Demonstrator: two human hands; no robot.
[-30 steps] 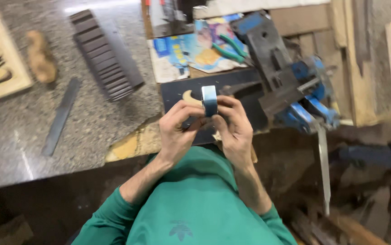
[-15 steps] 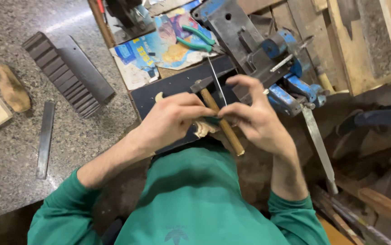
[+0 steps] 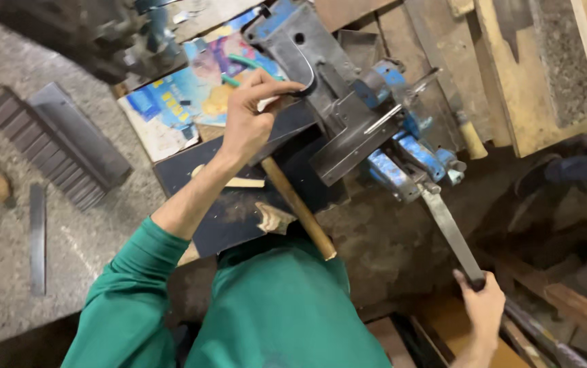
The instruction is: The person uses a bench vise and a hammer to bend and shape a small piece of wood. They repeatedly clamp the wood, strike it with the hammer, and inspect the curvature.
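Observation:
My left hand is pinched on a small pale piece at the jaws of a blue and grey bench vise. A tool with a long wooden handle sticks out from under that hand, towards my green shirt. A thin curved metal bow arcs over the vise by my fingertips. My right hand is low at the right, closed round the end of the vise's long steel handle bar. A dark board lies under my left forearm.
A ridged dark block and a flat metal strip lie on the grey stone top at left. A colourful printed sheet sits behind the board. A cut pale wood shape rests on the board. Wooden planks fill the upper right.
Both hands were together on the piece and tool in front of me. My right hand has dropped to the vise bar. My left hand has moved up to the vise jaws.

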